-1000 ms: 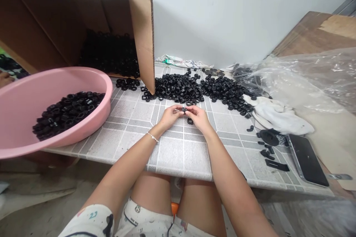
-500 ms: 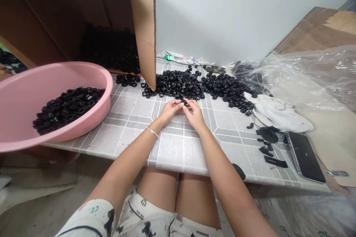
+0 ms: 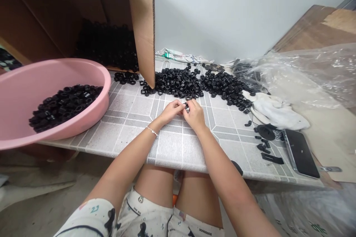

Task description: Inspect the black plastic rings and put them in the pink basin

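Right hand (image 3: 195, 114): since the frame half a second back, its fingers have bent from a flatter reach into a tighter curl. Left hand (image 3: 171, 112): little changed.

Item, black ring (image 3: 186, 106): one, small, between the two sets of fingertips. We record it as dark and smooth-looking, rounded, partly covered by the fingers; whether it is one part or two, we cannot tell.

State of hands: both closed in a pinch, the right from above and its own side, the left with thumb and forefinger at the opposite edge.

Step in hand, by our judgement: close fingertip work on a single ring. The next move, we think, calls for a light, steady two-sided pinch.

Surroundings: loose black rings (image 3: 179, 83), heaped just beyond both hands; pink basin (image 3: 16, 100), well to the left hand's left, holding similar pieces; cardboard box (image 3: 142, 26), beyond the left hand, more inside; patterned tabletop (image 3: 171, 144), beneath; phone (image 3: 302, 153), well to the right hand's right.
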The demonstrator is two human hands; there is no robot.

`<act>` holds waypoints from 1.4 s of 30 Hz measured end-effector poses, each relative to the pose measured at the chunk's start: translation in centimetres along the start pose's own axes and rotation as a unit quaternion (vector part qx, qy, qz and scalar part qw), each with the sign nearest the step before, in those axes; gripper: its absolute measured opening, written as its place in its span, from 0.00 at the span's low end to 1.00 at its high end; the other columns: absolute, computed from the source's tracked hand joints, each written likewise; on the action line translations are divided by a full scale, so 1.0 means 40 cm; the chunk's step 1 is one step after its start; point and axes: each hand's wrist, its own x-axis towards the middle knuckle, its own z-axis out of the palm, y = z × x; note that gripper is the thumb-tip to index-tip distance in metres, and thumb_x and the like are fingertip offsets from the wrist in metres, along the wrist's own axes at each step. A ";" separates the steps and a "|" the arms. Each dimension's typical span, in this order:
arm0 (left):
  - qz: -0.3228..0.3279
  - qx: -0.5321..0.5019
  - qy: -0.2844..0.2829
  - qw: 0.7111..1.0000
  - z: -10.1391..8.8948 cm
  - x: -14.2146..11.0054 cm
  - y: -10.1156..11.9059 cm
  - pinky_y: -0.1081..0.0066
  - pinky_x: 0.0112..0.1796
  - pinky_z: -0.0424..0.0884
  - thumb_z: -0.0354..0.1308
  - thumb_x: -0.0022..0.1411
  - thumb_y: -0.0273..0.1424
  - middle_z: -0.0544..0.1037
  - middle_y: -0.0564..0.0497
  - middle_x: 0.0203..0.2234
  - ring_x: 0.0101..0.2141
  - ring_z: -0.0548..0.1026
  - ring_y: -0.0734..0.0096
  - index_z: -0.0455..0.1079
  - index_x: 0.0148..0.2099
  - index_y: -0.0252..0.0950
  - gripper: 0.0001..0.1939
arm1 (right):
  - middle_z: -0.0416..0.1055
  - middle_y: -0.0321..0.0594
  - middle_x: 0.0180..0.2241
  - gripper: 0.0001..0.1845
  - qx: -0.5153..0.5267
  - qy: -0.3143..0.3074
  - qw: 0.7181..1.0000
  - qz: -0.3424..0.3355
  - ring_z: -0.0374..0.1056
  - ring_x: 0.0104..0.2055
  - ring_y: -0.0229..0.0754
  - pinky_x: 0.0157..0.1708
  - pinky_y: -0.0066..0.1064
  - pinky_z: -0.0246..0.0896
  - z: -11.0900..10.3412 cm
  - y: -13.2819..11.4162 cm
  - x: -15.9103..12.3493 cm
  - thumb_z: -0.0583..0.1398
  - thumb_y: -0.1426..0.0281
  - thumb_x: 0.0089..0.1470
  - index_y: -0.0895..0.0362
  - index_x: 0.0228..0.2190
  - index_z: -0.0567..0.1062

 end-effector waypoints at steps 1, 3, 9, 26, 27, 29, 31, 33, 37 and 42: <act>-0.001 0.002 0.000 1.000 0.000 -0.001 0.001 0.72 0.33 0.67 0.60 0.55 0.42 0.69 0.55 0.23 0.27 0.69 0.76 0.62 0.30 0.33 0.17 | 0.66 0.44 0.31 0.04 -0.007 0.001 1.000 0.000 0.62 0.36 0.49 0.37 0.37 0.59 -0.001 -0.001 0.000 0.52 0.72 0.54 0.55 0.29 0.67; -0.004 0.002 0.000 1.000 0.002 -0.002 0.004 0.72 0.32 0.67 0.61 0.54 0.42 0.69 0.55 0.23 0.26 0.69 0.76 0.62 0.30 0.33 0.17 | 0.65 0.44 0.30 0.04 -0.010 0.004 1.000 -0.001 0.62 0.35 0.48 0.37 0.38 0.59 -0.001 -0.004 -0.001 0.53 0.72 0.53 0.54 0.28 0.67; -0.009 -0.065 0.011 0.998 0.007 -0.005 0.018 0.73 0.33 0.67 0.64 0.51 0.41 0.69 0.56 0.24 0.27 0.69 0.77 0.62 0.33 0.33 0.19 | 0.67 0.45 0.37 0.10 0.102 0.030 0.994 0.017 0.64 0.41 0.48 0.42 0.40 0.61 0.013 -0.008 -0.003 0.51 0.71 0.56 0.54 0.39 0.69; -0.050 -0.096 0.008 0.994 0.006 -0.006 0.024 0.73 0.32 0.67 0.62 0.54 0.43 0.71 0.54 0.23 0.26 0.71 0.76 0.60 0.30 0.34 0.18 | 0.65 0.46 0.32 0.09 -0.025 -0.001 1.000 -0.006 0.61 0.35 0.50 0.36 0.39 0.57 0.008 0.000 -0.001 0.50 0.66 0.60 0.56 0.33 0.68; -0.053 -0.097 0.008 0.994 0.006 -0.006 0.025 0.73 0.32 0.67 0.62 0.54 0.43 0.71 0.54 0.23 0.26 0.71 0.76 0.60 0.30 0.34 0.18 | 0.65 0.47 0.32 0.09 -0.029 -0.007 1.000 -0.004 0.61 0.35 0.50 0.36 0.40 0.57 0.007 -0.001 -0.001 0.50 0.66 0.60 0.56 0.33 0.67; -0.057 -0.096 0.005 0.994 0.007 -0.005 0.024 0.74 0.31 0.67 0.62 0.55 0.42 0.71 0.55 0.22 0.25 0.70 0.77 0.60 0.30 0.35 0.18 | 0.65 0.47 0.33 0.09 -0.027 -0.020 0.999 0.003 0.62 0.36 0.51 0.37 0.40 0.57 0.005 -0.003 -0.002 0.50 0.66 0.60 0.57 0.33 0.67; -0.056 -0.098 -0.001 0.994 0.008 -0.004 0.021 0.73 0.32 0.67 0.62 0.55 0.42 0.70 0.55 0.22 0.26 0.70 0.77 0.59 0.30 0.34 0.18 | 0.65 0.47 0.34 0.09 -0.014 -0.026 0.999 0.012 0.62 0.37 0.51 0.38 0.41 0.58 0.002 -0.001 -0.002 0.51 0.66 0.60 0.57 0.33 0.68; -0.048 -0.103 0.002 0.994 0.008 -0.001 0.013 0.73 0.33 0.67 0.61 0.55 0.42 0.70 0.54 0.23 0.26 0.71 0.76 0.60 0.31 0.34 0.18 | 0.65 0.46 0.34 0.08 0.015 -0.026 0.999 0.019 0.62 0.37 0.50 0.39 0.41 0.59 0.002 0.004 -0.004 0.52 0.66 0.59 0.56 0.34 0.69; 0.001 -0.104 0.048 0.993 0.005 0.009 -0.014 0.68 0.41 0.68 0.62 0.54 0.37 0.71 0.53 0.29 0.32 0.72 0.74 0.63 0.35 0.33 0.14 | 0.66 0.43 0.37 0.12 0.143 -0.033 0.989 0.035 0.64 0.34 0.44 0.37 0.37 0.63 0.011 0.024 -0.005 0.55 0.65 0.58 0.54 0.43 0.70; 0.088 -0.015 0.074 0.993 -0.002 0.024 -0.045 0.65 0.47 0.68 0.62 0.53 0.29 0.74 0.47 0.41 0.42 0.73 0.68 0.67 0.43 0.34 0.14 | 0.69 0.42 0.40 0.17 0.284 -0.034 0.951 0.115 0.66 0.33 0.40 0.34 0.36 0.67 0.023 0.052 -0.001 0.57 0.60 0.55 0.52 0.45 0.72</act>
